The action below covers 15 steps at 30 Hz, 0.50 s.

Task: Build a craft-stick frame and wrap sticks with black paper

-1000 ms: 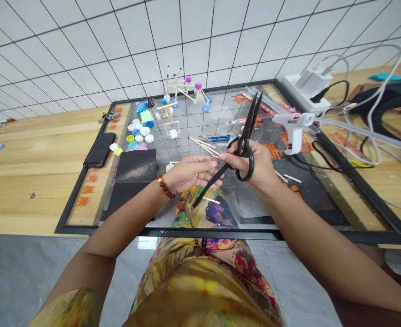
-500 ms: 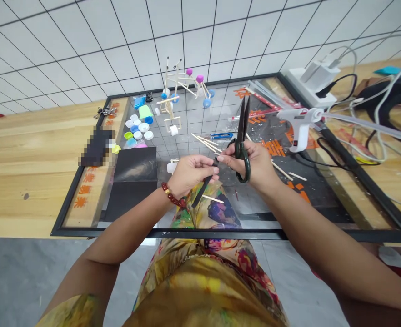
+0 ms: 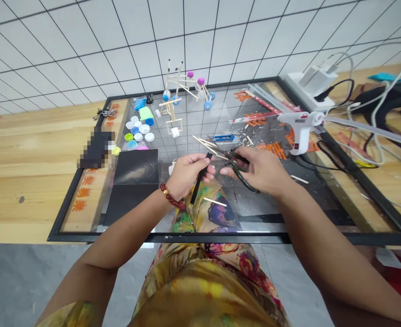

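My left hand [image 3: 188, 175] pinches a narrow black strip [image 3: 199, 178] between thumb and fingers, and the strip hangs down over my patterned yellow skirt [image 3: 200, 222]. My right hand [image 3: 260, 170] grips dark green-handled scissors [image 3: 242, 169], which lie nearly flat with their blades pointing left. The blades are partly hidden by my fingers and blurred among several wooden sticks [image 3: 209, 146]. A small gap separates the scissors from the black strip.
A hot glue gun [image 3: 301, 129] and a power strip [image 3: 309, 88] stand at the right of the glass-topped table [image 3: 166, 237]. Farther back are stick models with blue and pink caps [image 3: 185, 86], loose bottle caps [image 3: 139, 131], black card [image 3: 134, 175] and a blue-handled tool [image 3: 223, 137].
The scissors have tipped from upright to nearly flat, and my right hand has moved right, away from my left. The black strip stays in my left hand and now hangs more steeply.
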### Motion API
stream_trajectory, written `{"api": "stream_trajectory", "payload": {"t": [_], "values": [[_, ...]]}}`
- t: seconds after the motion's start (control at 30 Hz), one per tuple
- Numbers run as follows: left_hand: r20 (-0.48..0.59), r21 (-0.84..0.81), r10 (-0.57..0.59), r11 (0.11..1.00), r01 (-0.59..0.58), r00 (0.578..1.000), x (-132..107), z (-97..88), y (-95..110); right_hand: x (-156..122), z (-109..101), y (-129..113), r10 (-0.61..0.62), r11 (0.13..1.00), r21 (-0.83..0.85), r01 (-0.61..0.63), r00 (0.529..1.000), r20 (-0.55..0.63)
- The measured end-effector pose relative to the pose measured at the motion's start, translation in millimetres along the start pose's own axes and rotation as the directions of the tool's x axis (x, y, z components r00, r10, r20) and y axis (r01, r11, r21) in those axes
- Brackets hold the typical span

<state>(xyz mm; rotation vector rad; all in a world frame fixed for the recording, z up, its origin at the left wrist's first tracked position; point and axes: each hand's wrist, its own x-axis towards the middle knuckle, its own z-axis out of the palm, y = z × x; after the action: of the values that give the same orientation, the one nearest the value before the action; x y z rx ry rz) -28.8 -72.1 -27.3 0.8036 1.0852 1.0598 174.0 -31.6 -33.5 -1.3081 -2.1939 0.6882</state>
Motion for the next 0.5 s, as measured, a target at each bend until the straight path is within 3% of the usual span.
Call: {"api": "stream_trajectory", "payload": {"t": [0.13,0.5], "values": [[-0.026,0.032,0.089,0.996,-0.088,0.996,-0.3,-2.3,6.0,-1.6,-3.6,-3.7,0.011,0.976,-0.219,0.005,0.997,0.074],[-0.026,0.251,0.188,0.952,-0.175,0.982,0.8,-5.3,3.5,-5.2,0.6,-11.2,-0.031,0.959,-0.278,0.059,0.994,0.106]]}}
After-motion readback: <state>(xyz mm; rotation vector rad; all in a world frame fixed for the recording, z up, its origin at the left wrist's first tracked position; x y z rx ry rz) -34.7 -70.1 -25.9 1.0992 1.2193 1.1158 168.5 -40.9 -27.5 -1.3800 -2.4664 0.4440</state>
